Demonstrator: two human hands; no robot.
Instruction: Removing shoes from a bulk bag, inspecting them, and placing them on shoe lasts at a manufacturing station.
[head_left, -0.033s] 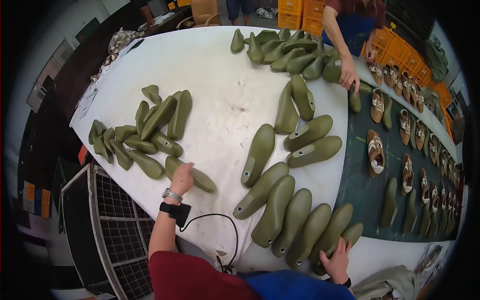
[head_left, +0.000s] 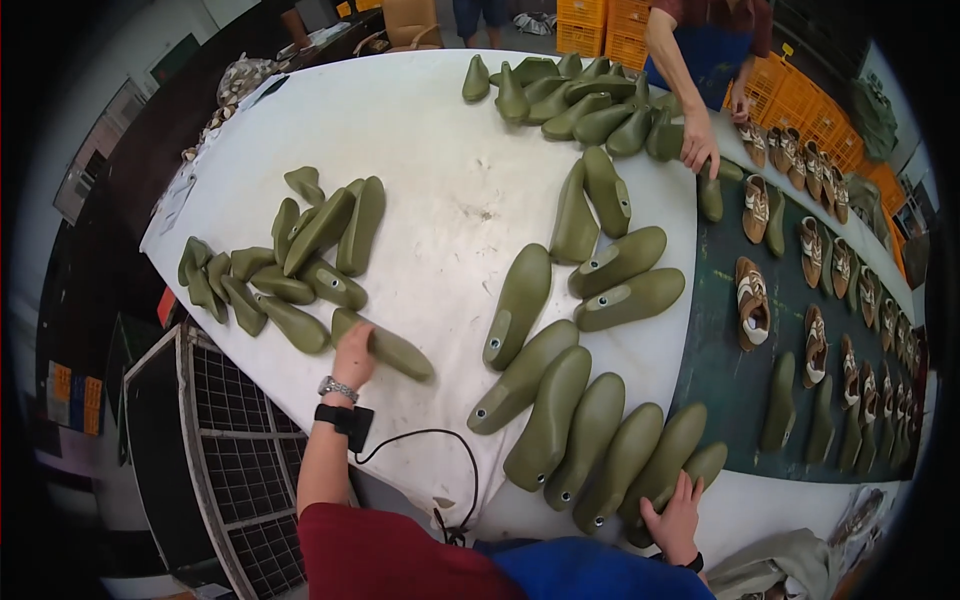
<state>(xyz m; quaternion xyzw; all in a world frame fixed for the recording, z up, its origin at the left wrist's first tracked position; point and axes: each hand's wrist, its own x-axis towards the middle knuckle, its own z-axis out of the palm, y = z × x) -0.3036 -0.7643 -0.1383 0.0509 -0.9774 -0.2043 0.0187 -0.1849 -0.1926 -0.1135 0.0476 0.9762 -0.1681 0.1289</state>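
My left hand (head_left: 354, 354) is closed over a green shoe last (head_left: 400, 355) lying on the white table. The fingers are partly hidden behind the hand. Just up and left of it lies a loose heap of other green lasts (head_left: 320, 235). My right hand (head_left: 675, 522) rests at the near end of a fanned row of lasts (head_left: 590, 440). Its fingers are stretched out and lie on the rightmost last (head_left: 707, 464), while the thumb touches the one beside it (head_left: 668, 460). More lasts (head_left: 625, 260) lie in pairs above this row.
A person's hand (head_left: 700, 150) across the table touches a last near a big pile of lasts (head_left: 600, 110). Brown-and-white shoes (head_left: 752, 300) stand beside lasts on a dark green mat (head_left: 720, 370). A wire rack (head_left: 240, 450) adjoins the table's left edge. A black cable (head_left: 430, 432) loops near my left wrist.
My left hand has shifted slightly left along the last under it, which looks to lie where it was. My right hand has stayed in place.
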